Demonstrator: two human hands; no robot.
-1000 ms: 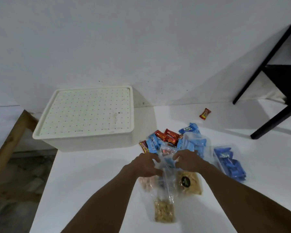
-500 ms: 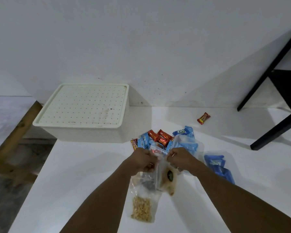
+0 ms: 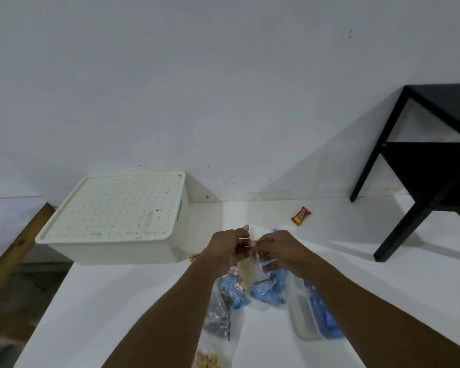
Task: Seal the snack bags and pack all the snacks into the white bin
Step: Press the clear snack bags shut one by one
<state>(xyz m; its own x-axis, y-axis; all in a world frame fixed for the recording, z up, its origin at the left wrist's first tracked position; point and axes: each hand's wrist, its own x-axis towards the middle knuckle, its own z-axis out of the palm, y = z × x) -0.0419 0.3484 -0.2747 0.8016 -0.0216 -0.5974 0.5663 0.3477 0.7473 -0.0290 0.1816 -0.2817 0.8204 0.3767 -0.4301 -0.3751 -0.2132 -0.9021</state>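
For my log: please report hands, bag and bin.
Left hand, right hand: both pinch clear snack bag top, held up. White bin: lid on. Red candy lies apart.

A plain white wall [image 3: 223,88] with a few dark specks fills the far side above a white tabletop [image 3: 133,293] — a black side table [image 3: 436,166] at far right, a slanting wooden rail [image 3: 19,245] and dim floor [image 3: 24,301] at left.

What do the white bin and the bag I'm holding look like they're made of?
The white bin looks like matte moulded plastic, with rounded corners and a lid dotted with small holes. The bag is probably thin clear plastic film: the tan snack inside shows through.
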